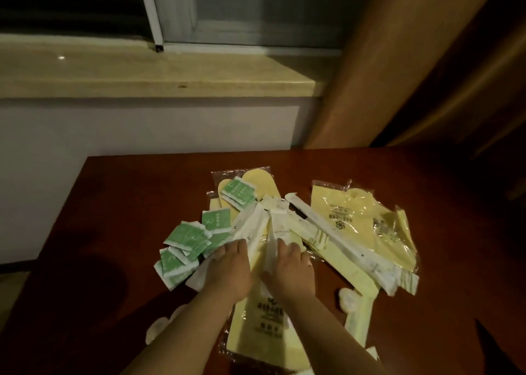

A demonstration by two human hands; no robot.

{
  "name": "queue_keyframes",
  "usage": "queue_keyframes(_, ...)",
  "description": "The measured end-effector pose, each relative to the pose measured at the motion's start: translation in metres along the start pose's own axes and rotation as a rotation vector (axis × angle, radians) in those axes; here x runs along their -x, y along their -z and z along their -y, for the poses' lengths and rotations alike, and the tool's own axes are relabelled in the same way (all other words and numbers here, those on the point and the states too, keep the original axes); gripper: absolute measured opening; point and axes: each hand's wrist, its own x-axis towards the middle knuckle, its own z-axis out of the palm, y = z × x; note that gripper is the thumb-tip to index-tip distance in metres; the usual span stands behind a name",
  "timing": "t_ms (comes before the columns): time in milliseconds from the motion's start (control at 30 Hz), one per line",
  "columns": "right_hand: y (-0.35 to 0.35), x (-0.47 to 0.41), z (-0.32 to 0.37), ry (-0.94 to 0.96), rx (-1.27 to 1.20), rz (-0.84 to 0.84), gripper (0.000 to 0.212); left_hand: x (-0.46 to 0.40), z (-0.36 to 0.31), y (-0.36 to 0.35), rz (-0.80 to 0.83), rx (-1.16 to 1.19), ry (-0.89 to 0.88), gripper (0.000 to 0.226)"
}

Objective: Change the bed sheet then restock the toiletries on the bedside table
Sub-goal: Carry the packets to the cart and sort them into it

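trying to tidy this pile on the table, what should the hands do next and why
Probably slide the long white packets together into one stack. Both the left hand and the right hand already lie flat on them, and they fan out over the yellow slipper packs, with the green sachets scattered to the left on the wooden table.

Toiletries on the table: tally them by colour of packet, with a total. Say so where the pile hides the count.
Green sachets: about 9, some overlapping.
Yellow slipper packs: 3.
Long white sleeves: about 5, overlapping, under both hands.
Small white round packs: about 3, partly hidden.
Total: roughly 20; exact count cannot be told from the pile.
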Motion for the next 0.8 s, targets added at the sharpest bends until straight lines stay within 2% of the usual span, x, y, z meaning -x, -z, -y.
queue_keyframes(133, -0.007, -0.017, 0.007, -0.008, 0.029, -0.014, 0.079, -0.02, -0.006, -0.003, -0.054, 0.028, 0.104, 0.078)
queue_keyframes(300, -0.009, -0.029, 0.01, -0.031, -0.138, -0.037, 0.076, -0.032, -0.005, -0.001, -0.083, -0.048, 0.201, 0.091)
queue_keyframes(400, -0.01, -0.032, 0.008, -0.069, -0.255, -0.055, 0.069, -0.037, -0.003, -0.001, -0.13, -0.109, 0.224, 0.078)
queue_keyframes(467, -0.01, -0.033, 0.006, -0.088, -0.295, -0.079, 0.064, -0.039, 0.001, -0.001, -0.159, -0.104, 0.23, 0.059)
queue_keyframes(533, -0.009, -0.031, 0.006, -0.122, -0.403, -0.099, 0.061, -0.038, 0.005, 0.002, -0.192, -0.042, 0.245, 0.04)
queue_keyframes(600, -0.006, -0.029, 0.008, -0.157, -0.527, -0.092, 0.061, -0.036, 0.008, 0.004, -0.209, 0.05, 0.27, 0.03)
queue_keyframes(667, -0.002, -0.026, 0.009, -0.175, -0.593, -0.067, 0.057, -0.033, 0.012, 0.008, -0.221, 0.162, 0.294, 0.028)
queue_keyframes(733, 0.004, -0.024, 0.009, -0.167, -0.579, -0.067, 0.042, -0.031, 0.017, 0.013, -0.232, 0.302, 0.311, 0.032)
queue_keyframes(800, 0.012, -0.022, 0.011, -0.161, -0.609, -0.076, 0.026, -0.031, 0.022, 0.019, -0.215, 0.569, 0.327, 0.036)
